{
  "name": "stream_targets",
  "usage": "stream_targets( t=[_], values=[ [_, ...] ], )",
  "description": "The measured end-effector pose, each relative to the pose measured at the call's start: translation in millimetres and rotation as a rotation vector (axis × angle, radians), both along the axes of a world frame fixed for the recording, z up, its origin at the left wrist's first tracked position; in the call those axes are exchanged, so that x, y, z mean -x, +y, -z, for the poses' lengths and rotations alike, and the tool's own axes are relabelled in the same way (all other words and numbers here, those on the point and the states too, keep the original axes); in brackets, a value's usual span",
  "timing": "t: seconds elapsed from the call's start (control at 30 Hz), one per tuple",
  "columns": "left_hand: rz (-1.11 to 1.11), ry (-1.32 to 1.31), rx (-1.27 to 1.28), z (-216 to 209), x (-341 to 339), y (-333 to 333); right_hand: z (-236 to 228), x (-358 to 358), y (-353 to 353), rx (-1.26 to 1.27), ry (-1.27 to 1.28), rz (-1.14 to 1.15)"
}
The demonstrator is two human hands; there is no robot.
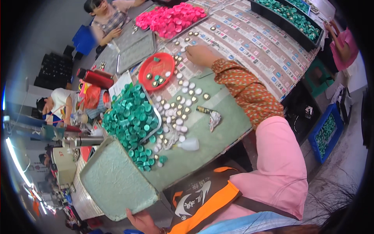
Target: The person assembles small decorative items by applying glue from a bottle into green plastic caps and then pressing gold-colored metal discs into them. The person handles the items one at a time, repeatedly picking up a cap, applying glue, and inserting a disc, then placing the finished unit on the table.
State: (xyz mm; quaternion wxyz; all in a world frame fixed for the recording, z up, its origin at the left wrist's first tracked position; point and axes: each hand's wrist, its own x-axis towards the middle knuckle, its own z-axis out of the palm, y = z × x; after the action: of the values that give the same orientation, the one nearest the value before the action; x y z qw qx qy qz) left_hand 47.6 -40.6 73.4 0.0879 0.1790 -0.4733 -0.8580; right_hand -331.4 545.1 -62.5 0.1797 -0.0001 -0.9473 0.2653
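Observation:
My left hand (142,223) grips the near rim of a worn pale-green tray (117,181), which is tilted beside the table's left end. Across the table my right hand (199,55) reaches far forward, its fingers curled down on the patterned table cover; what they hold, if anything, is hidden. Several small round caps (191,34) with white and gold-black faces lie near it. More of these caps (179,111) are scattered over the green mat (218,101). Left of them is a heap of green bottle caps (130,113), partly spilling from a clear tray.
A red round tray (157,58) holds a few caps. Beyond it are a grey metal tray (136,50) and a pile of pink caps (171,18). A small white squeeze bottle (189,144) lies near the front edge. A black bin (288,19) holds green caps. Other people sit around.

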Motion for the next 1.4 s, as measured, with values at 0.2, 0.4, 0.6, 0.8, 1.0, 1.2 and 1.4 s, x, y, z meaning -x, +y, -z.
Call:
stream_targets(
  t=[0.2, 0.4, 0.6, 0.8, 1.0, 1.2, 1.4],
  values=[
    [0.017, 0.054, 0.047, -4.8, -9.7, 8.7, -22.6, -72.9, -61.9, -0.025, -0.052, -0.212],
    [0.152, 0.019, 0.148, 1.4, -2.0, 16.2, 1.6, -100.2, -98.7, -0.105, -0.054, -0.272],
    [0.262, 0.024, 0.188, -1.2, 0.0, 2.3, -39.2, -124.5, -113.6, -0.115, 0.157, -0.145],
    [0.352, 0.067, 0.189, -7.1, -9.4, 10.9, -97.7, -158.7, -138.6, 0.234, 0.419, 0.115],
    [0.410, 0.130, 0.080, -2.3, -23.2, 0.2, -130.4, -258.1, -181.8, 0.715, 0.419, -0.019],
    [0.505, 0.204, 0.136, -14.6, -24.5, 15.1, -118.8, -340.0, -236.3, 0.694, -0.029, -0.360],
    [0.570, 0.296, 0.140, -23.4, -11.9, 65.3, -106.4, -347.1, -226.4, 1.144, 0.039, -0.520]
  ],
)
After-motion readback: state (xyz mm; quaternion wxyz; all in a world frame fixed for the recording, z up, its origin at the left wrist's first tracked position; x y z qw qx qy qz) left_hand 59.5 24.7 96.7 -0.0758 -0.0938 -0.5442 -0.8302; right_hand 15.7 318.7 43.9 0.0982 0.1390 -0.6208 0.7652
